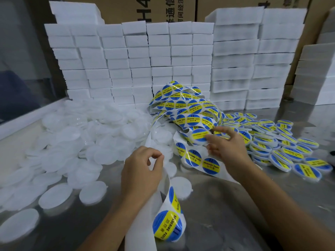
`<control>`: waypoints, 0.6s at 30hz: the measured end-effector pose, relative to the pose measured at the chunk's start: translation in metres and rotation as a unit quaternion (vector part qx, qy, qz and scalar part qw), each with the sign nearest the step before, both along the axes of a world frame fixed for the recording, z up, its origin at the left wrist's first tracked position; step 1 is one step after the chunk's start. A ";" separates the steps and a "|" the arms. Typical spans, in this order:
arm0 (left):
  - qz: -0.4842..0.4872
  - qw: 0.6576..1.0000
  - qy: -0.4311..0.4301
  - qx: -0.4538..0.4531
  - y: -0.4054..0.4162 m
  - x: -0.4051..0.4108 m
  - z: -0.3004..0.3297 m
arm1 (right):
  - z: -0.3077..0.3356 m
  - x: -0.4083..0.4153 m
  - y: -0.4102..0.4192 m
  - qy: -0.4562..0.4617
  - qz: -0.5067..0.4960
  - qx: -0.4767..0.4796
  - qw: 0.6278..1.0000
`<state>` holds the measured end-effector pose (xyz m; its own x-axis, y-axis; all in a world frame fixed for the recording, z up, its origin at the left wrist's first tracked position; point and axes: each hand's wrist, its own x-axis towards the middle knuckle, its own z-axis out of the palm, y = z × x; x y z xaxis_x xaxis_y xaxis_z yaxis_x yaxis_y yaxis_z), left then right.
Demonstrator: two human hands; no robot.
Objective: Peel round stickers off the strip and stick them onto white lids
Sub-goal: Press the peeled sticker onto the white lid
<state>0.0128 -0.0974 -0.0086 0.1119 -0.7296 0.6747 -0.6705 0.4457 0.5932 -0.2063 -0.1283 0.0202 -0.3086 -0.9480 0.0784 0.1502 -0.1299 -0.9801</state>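
Note:
A long white backing strip carrying round blue-and-yellow stickers runs from the tangled pile at the back down to the near edge. My left hand grips this strip, fingers curled round it. My right hand holds a lid with a blue-and-yellow sticker on it, just above the strip; the hand is blurred. Plain white lids lie heaped on the left. Lids bearing stickers are piled on the right.
Stacks of white foam blocks form a wall along the back, with cardboard boxes behind them. The work surface is a shiny metal table. A raised edge runs along the left.

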 end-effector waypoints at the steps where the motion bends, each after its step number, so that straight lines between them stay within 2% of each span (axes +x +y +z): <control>1: 0.016 1.000 -0.018 -0.006 0.000 0.001 0.000 | 0.000 -0.008 -0.004 -0.018 -0.063 -0.006 0.998; 4: 0.075 0.995 -0.067 0.003 0.000 0.000 -0.001 | -0.003 -0.032 -0.012 -0.076 -0.147 -0.040 0.985; 7: 0.112 0.990 -0.080 0.011 -0.001 0.003 0.000 | -0.005 -0.047 -0.015 -0.136 -0.130 -0.049 0.981; 11: 0.167 0.979 -0.103 0.049 -0.002 0.007 0.001 | -0.006 -0.052 -0.019 -0.170 -0.090 -0.017 0.981; 15: 0.191 0.964 -0.114 0.145 -0.003 0.014 0.003 | -0.006 -0.051 -0.021 -0.148 -0.096 0.002 0.984; 18: 0.161 0.974 -0.068 0.143 -0.004 0.016 0.004 | -0.006 -0.042 -0.015 -0.055 -0.098 0.006 0.994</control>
